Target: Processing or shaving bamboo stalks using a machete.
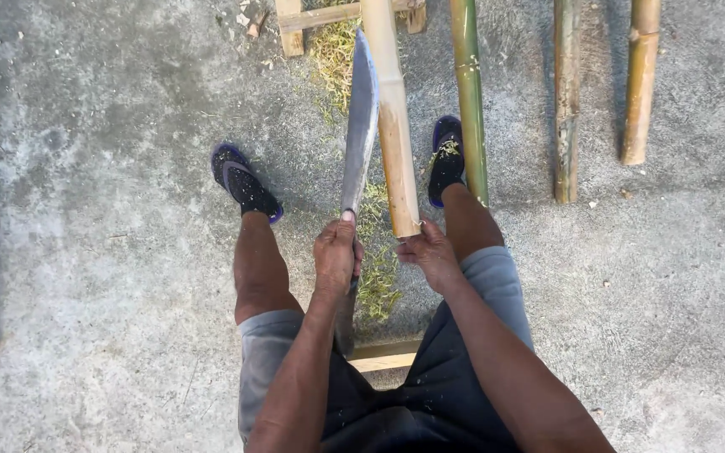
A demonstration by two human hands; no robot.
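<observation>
Shaving the skin off a tan bamboo pole (396,126), by the look of it: left hand (335,254) gripping the handle of a long machete (361,126), blade lying just beside the pole; right hand (430,254) clutching the pole's near end (green shavings (377,281) littering the concrete below). Next calling for a steady, shallow stroke away from the feet.

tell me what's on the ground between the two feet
Head view: green bamboo shavings on the concrete, with the machete blade and pale bamboo pole held above them.
</observation>
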